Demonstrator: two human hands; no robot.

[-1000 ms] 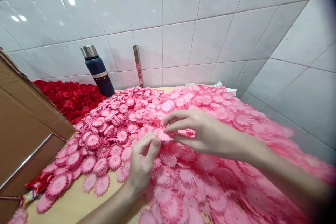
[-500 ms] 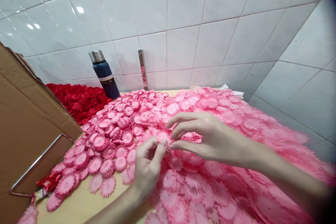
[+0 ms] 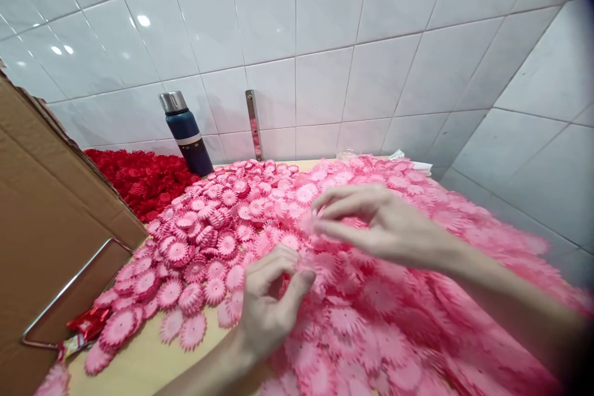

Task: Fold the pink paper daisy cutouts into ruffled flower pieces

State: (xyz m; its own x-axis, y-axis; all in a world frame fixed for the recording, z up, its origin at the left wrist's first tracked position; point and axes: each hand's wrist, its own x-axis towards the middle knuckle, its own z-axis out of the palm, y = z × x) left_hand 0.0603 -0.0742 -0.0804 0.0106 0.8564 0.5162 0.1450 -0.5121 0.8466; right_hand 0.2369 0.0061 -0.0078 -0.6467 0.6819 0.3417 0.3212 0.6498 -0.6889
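1 head-worn view, facing forward and down, near the 2 hands (image 3: 271, 306), tiled wall (image 3: 325, 6) beyond

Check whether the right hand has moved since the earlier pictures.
Yes, the right hand has shifted rightward and slightly up in the picture, judged against the metal strip.

A blurred pink disc (image 3: 307, 223) is being pinched by the right hand (image 3: 387, 223) above a heap of scalloped discs (image 3: 380, 296). The left hand (image 3: 269, 306) is being held curled nearby, its grip being obscured by blur. A red pile (image 3: 143, 179) beside a blue bottle (image 3: 188, 136) is being partly hidden by cardboard (image 3: 55, 216).
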